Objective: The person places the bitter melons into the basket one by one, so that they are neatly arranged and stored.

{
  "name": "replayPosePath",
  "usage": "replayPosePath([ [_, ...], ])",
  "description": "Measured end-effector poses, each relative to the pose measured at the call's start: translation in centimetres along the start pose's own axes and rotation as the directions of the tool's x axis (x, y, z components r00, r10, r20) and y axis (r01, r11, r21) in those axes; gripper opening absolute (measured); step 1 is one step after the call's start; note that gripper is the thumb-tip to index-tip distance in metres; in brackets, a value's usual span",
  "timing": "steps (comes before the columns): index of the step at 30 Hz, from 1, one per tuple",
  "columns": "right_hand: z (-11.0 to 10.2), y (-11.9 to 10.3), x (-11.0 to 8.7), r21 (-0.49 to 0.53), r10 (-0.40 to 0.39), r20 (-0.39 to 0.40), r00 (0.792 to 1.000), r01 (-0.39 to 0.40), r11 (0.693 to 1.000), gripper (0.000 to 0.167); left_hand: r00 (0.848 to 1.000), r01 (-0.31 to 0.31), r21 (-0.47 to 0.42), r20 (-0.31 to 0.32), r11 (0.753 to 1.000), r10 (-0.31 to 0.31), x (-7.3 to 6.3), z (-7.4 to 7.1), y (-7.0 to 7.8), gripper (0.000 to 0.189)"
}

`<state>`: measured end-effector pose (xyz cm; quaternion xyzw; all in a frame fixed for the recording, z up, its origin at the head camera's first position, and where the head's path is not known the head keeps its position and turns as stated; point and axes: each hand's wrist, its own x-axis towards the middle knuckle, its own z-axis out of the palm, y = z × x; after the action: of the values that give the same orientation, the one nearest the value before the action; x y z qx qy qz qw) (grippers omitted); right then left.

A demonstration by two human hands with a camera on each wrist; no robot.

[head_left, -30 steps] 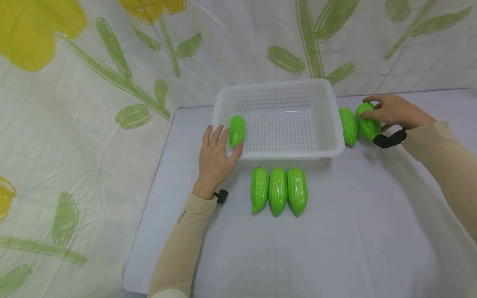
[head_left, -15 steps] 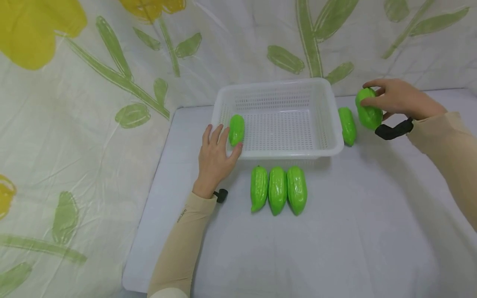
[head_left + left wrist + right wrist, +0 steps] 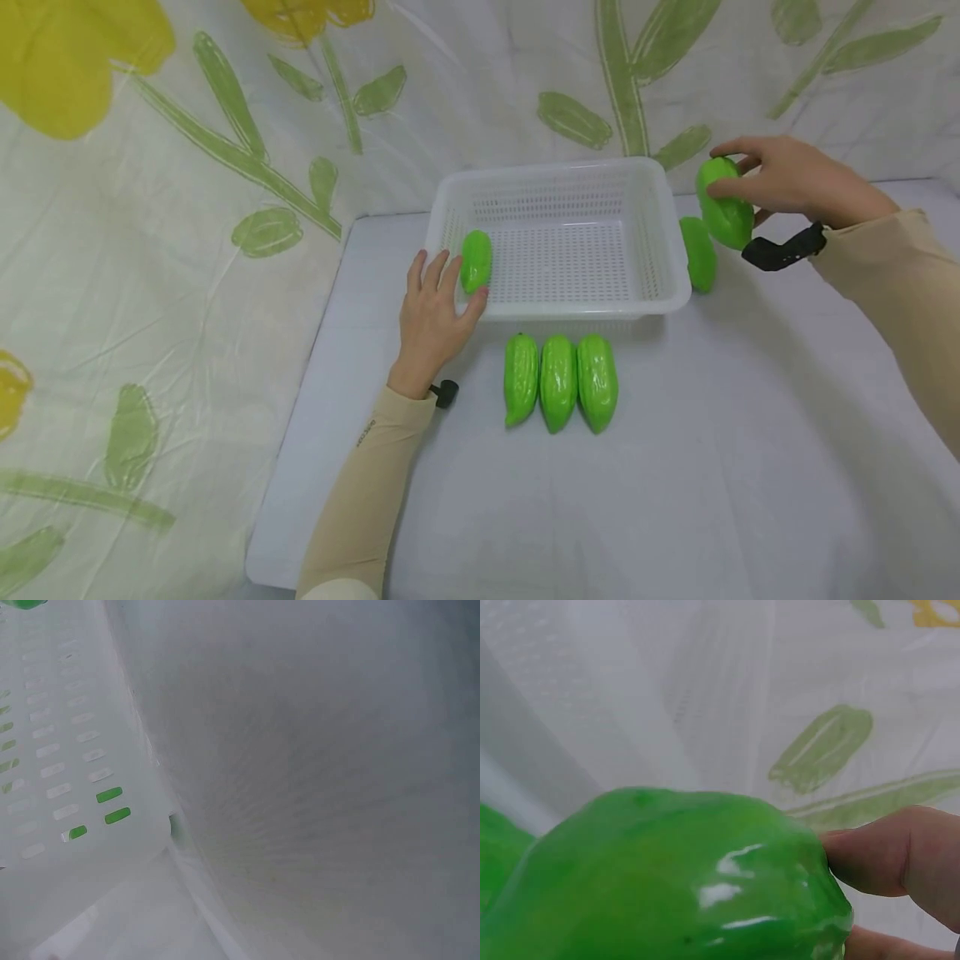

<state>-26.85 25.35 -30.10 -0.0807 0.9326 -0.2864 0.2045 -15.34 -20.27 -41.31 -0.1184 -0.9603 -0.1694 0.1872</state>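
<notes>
My right hand [image 3: 806,179] holds a glossy green bitter melon [image 3: 723,204] between thumb and fingers, raised off the table just right of the basket. The right wrist view shows this bitter melon [image 3: 667,877] up close, a fingertip [image 3: 866,851] pressed to its end. My left hand [image 3: 435,321] lies with spread fingers at the front left corner of the white perforated basket [image 3: 562,312]. Inside, against the left wall, sits one bitter melon [image 3: 476,262]. In the left wrist view, the slotted basket wall [image 3: 45,877] fills the left side; the hand itself is out of frame.
Another bitter melon [image 3: 699,254] lies against the basket's right side, partly below the held one. In front of the basket, three bitter melons [image 3: 558,383] lie side by side on the white table [image 3: 637,517]. A flowered cloth [image 3: 480,92] hangs behind.
My right hand has lifted the bitter melon off the table, raising it and bringing it slightly left toward the basket. The left hand and the basket have stayed put.
</notes>
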Motion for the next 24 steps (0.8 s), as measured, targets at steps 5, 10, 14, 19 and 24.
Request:
replayPosePath([
  [5,0.3,-1.8,0.1,0.021,-0.014,-0.003,1.000,0.014,1.000,0.083,1.000,-0.001,-0.002,-0.002,1.000,0.001,0.0,0.1,0.0,0.066],
  [10,0.7,-3.6,0.2,0.031,-0.043,-0.006,0.999,0.044,0.999,0.081,1.000,-0.001,-0.002,-0.007,1.000,0.001,0.0,0.1,0.0,0.065],
  [14,1.2,-5.0,0.4,0.049,-0.071,-0.008,0.997,0.071,0.996,0.078,1.000,-0.004,-0.003,-0.010,1.000,0.004,0.0,0.1,0.0,0.065],
  [19,1.8,-6.5,0.8,0.046,-0.080,0.003,0.997,0.080,0.996,0.080,1.000,-0.010,-0.001,-0.013,1.000,0.010,0.0,0.0,0.0,0.065],
  [24,2.3,-7.5,1.6,0.066,-0.095,0.012,0.995,0.094,0.993,0.079,1.000,-0.007,0.000,-0.011,1.000,0.007,0.0,0.0,0.1,0.065],
])
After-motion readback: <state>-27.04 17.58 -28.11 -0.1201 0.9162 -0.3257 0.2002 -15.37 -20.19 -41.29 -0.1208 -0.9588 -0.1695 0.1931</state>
